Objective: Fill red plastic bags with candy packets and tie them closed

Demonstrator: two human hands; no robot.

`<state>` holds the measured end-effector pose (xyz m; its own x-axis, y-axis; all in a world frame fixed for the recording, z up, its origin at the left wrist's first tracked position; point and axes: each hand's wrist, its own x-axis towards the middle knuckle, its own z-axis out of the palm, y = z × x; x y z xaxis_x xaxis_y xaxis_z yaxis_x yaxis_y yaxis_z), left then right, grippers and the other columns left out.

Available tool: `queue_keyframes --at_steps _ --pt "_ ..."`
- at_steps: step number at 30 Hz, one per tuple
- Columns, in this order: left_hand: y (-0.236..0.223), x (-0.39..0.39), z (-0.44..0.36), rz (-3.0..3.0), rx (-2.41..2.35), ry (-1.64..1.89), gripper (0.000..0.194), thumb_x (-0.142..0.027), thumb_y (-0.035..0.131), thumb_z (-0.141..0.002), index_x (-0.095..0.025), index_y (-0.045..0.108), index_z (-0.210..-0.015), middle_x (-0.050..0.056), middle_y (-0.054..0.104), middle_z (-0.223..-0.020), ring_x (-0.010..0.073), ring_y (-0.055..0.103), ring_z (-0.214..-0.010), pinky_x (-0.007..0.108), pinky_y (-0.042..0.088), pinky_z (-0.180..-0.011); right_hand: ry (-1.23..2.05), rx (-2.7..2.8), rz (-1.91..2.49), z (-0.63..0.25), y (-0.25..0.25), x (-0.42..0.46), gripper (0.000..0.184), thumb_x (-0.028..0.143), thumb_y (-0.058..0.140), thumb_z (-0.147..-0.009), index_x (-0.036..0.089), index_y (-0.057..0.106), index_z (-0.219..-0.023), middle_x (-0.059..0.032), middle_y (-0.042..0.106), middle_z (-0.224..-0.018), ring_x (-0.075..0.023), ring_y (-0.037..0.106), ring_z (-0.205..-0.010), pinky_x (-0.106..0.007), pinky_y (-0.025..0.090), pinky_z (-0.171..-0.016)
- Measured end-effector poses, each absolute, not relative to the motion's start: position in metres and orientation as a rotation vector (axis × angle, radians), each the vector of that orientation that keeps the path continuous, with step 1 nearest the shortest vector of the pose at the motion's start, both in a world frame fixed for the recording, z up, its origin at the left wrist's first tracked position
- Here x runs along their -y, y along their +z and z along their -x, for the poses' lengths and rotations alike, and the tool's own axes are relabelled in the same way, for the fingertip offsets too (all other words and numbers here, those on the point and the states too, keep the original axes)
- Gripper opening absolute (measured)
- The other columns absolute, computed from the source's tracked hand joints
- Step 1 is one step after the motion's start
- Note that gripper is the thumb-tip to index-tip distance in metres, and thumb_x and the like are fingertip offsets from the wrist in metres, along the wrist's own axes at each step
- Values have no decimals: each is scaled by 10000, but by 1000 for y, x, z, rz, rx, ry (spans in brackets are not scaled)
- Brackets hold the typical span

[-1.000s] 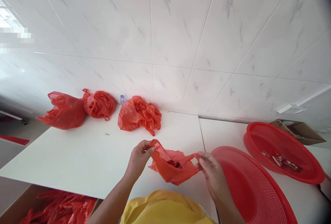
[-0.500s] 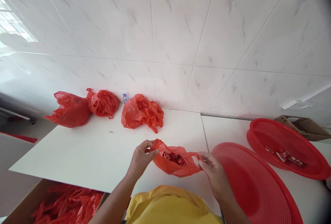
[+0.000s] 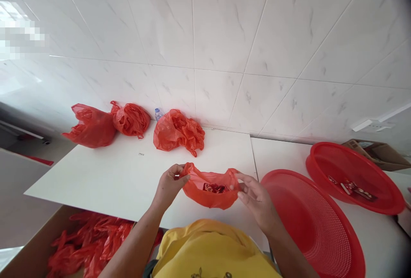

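Observation:
A thin red plastic bag [image 3: 210,198] hangs open over the white table in front of me, its mouth facing up. Inside lie small shiny red wrapped packets [image 3: 214,188], too small to name exactly. My left hand [image 3: 170,183] pinches the bag's left rim between thumb and fingers. At the opposite rim, my right hand [image 3: 255,196] has its thumb in front and its fingers around the plastic, partly hidden by it.
On the right stand a red perforated basket [image 3: 308,222] and a red basin [image 3: 313,162] with a few small packets. Filled red bags [image 3: 96,130] and a crumpled red bag [image 3: 167,130] line the wall by a bottle [image 3: 157,114]. A carton [image 3: 38,241] of red bags sits lower left.
My right hand has moved left along the bag, from its stretched-out handle to the rim. The bag's mouth is rounder and wider open. The view has shifted slightly.

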<state>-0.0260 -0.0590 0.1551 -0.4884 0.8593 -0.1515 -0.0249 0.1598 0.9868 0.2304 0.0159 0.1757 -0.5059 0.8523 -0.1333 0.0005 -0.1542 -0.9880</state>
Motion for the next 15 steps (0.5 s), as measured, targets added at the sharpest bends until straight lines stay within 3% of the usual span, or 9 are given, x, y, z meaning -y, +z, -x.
queue_keyframes --at_steps 3,5,9,15 --pt "147 60 31 -835 -1816 1350 217 -330 696 -697 -206 524 -651 13 671 -757 183 614 -738 273 439 -666 1961 1557 785 -217 183 -10 394 404 681 -786 278 679 -1160 -98 663 -1237 -246 618 -1103 -436 482 -969" --pt "141 63 32 -835 -1854 1309 236 -329 689 -686 -213 493 -625 -6 637 -702 189 610 -729 271 423 -656 2043 1604 755 -214 184 -9 391 394 667 -800 280 682 -1174 -94 679 -1205 -241 632 -1063 -440 486 -957" --pt "136 68 31 -819 -1848 1305 213 -312 669 -683 -213 490 -621 -21 628 -695 183 602 -733 269 420 -663 1908 1521 965 -224 179 -22 402 402 718 -759 285 705 -1143 -76 626 -1327 -257 572 -1204 -437 433 -1037" --pt "139 66 30 -805 -1755 1380 165 -303 653 -701 -206 525 -664 19 687 -850 176 602 -769 277 439 -690 1758 1472 1157 -244 168 -29 432 436 752 -708 247 726 -1096 -99 678 -1248 -292 582 -1193 -446 454 -1020"
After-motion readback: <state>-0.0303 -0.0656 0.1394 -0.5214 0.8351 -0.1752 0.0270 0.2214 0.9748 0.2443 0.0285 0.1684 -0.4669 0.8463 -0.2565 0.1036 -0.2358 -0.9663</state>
